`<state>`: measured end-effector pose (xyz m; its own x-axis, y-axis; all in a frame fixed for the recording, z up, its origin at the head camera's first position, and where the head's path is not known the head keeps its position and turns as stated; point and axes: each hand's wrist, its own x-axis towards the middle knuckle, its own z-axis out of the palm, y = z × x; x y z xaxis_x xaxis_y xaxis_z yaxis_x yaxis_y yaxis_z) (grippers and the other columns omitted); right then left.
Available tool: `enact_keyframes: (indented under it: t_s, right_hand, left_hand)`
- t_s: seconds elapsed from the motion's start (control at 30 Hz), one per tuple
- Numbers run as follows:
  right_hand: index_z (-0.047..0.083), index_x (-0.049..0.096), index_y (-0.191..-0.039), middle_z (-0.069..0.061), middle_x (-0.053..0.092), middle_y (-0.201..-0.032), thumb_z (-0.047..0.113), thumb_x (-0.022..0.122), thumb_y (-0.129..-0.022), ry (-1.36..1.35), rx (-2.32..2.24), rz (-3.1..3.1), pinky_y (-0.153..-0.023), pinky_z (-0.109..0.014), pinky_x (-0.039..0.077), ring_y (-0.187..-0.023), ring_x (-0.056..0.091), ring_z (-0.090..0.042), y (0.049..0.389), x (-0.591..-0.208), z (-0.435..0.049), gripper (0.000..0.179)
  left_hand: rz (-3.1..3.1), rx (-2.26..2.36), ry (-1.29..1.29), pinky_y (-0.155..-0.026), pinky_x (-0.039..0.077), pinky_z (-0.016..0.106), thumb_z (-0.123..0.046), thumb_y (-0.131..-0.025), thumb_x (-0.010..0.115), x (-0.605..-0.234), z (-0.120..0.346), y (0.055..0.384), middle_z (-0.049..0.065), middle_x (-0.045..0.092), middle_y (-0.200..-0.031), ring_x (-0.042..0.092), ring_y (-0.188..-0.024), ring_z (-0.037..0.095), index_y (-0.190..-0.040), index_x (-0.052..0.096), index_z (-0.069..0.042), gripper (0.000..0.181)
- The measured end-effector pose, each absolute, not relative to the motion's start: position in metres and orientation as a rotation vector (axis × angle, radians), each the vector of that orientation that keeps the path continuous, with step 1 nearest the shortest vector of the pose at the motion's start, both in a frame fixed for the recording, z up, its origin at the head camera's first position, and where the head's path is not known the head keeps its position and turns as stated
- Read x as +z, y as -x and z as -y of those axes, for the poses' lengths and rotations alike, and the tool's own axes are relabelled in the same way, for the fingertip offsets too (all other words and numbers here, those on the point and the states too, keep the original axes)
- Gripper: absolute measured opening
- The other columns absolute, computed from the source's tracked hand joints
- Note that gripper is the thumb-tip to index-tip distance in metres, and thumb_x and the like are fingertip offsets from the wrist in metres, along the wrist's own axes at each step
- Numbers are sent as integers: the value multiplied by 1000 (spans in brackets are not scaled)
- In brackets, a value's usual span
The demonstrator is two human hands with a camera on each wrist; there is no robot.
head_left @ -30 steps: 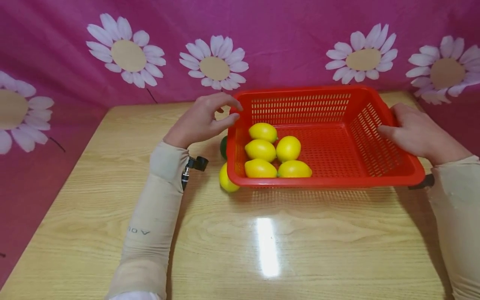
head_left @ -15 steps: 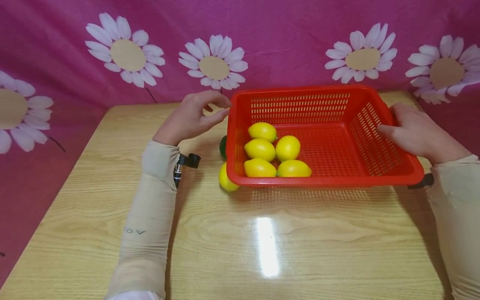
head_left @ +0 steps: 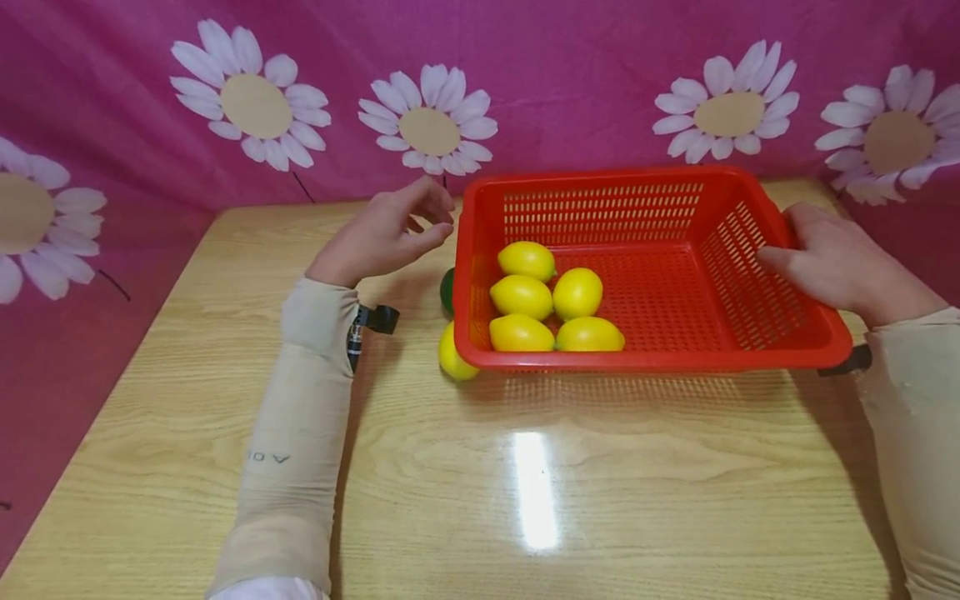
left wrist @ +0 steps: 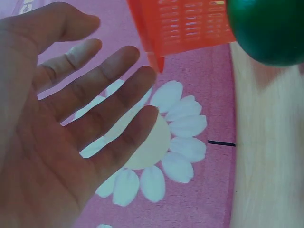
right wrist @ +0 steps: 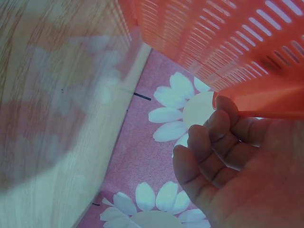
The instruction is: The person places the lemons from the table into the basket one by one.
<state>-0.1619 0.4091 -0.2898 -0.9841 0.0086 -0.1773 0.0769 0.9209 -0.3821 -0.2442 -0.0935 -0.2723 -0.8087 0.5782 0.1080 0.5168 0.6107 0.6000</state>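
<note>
In the head view, a red plastic basket (head_left: 720, 359) with slotted walls holds several yellow lemons (head_left: 521, 297), gathered at its left end. My right hand (head_left: 855, 262) grips the right rim, thumb on the inner side; the right wrist view shows its fingers (right wrist: 199, 142) curled below the rim. Just off the left rim, my left hand (head_left: 378, 233) holds nothing, its fingers loosely bent and spread in the left wrist view. Outside the basket's left side lie another lemon (head_left: 456, 354) and a dark green rounded thing (left wrist: 270, 28), both partly hidden by the basket in the head view.
Everything stands on a light wooden table (head_left: 420, 500) with a bright light reflection. A pink cloth (head_left: 570, 92) printed with white daisies hangs behind the table's back edge and at its sides.
My left hand has moved left, away from the basket's left rim, which it was beside or touching. My right hand keeps its grip; the basket and lemons look unchanged.
</note>
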Motion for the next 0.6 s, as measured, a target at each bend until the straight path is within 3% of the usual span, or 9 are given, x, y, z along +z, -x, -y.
enact_keyframes:
  t_s: [0.17, 0.6]
  right_hand:
    - [-12, 37, -135, -34, 55, -113, 27, 56, -101, -85, -578, -2926, -62, -37, 55, -86, 61, -38, 164, -291, -408, 55]
    - [-12, 36, -137, -35, 54, -115, 26, 56, -101, -108, -578, -2942, -63, -45, 60, -83, 63, -37, 162, -292, -405, 56]
  left_hand:
    - [-2709, 907, -903, -104, 57, 43, -26, -100, 65, -276, 93, 247, 6, 69, -126, 65, -120, 22, -130, 56, -12, 34]
    - [-2606, 898, -820, -107, 56, 43, -31, -98, 70, -280, 93, 249, 4, 64, -136, 60, -127, 21, -139, 55, -17, 45]
